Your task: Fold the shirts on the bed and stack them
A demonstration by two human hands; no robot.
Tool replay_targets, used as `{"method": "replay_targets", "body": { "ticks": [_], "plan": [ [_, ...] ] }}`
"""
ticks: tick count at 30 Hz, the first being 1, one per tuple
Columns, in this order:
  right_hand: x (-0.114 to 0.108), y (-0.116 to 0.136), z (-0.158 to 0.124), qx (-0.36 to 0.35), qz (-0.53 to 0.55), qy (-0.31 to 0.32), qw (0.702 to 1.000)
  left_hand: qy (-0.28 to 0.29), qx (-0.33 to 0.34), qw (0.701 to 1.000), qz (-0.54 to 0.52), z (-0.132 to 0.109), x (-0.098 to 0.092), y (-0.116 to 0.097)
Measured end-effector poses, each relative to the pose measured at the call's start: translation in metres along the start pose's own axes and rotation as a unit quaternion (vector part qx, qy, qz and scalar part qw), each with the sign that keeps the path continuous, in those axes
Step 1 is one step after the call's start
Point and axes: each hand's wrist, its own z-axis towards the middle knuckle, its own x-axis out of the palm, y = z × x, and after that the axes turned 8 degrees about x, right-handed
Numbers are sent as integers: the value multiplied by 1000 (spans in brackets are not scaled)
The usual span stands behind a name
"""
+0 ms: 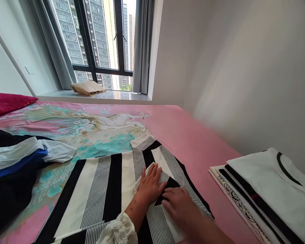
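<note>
A striped shirt (113,184) in black, white and fine lines lies spread on the bed, one sleeve (143,140) stretching toward the far side. My left hand (151,184) rests flat on it, fingers spread over a folded-in part of the fabric. Close beside it, my right hand (179,205) lies on the same folded part, somewhat blurred. Its fingers look laid on the cloth rather than wrapped round it. Part of the fold is hidden under both hands.
A stack of folded shirts (271,189) sits at the right by the wall. Dark, white and blue clothes (17,169) lie heaped at the left on the patterned bedsheet (99,135). Farther back are a red pillow (10,103) and a brown paper bag (88,88) on the windowsill.
</note>
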Motion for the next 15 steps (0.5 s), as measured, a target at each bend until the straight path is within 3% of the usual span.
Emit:
{"method": "replay_targets", "body": {
  "ticks": [4,9,12,15],
  "plan": [
    [-21,-17,96,62,93,-35,993,-14,-1,1000,-11,-2,3,2],
    [-2,-48,227,133,126,-8,983,-4,-6,999,-43,-2,-1,1],
    [18,-62,274,169,130,-3,977,0,-10,998,-64,-3,1,4],
    [31,-70,295,159,159,-22,974,9,-15,997,-81,-2,5,7]
  ]
}}
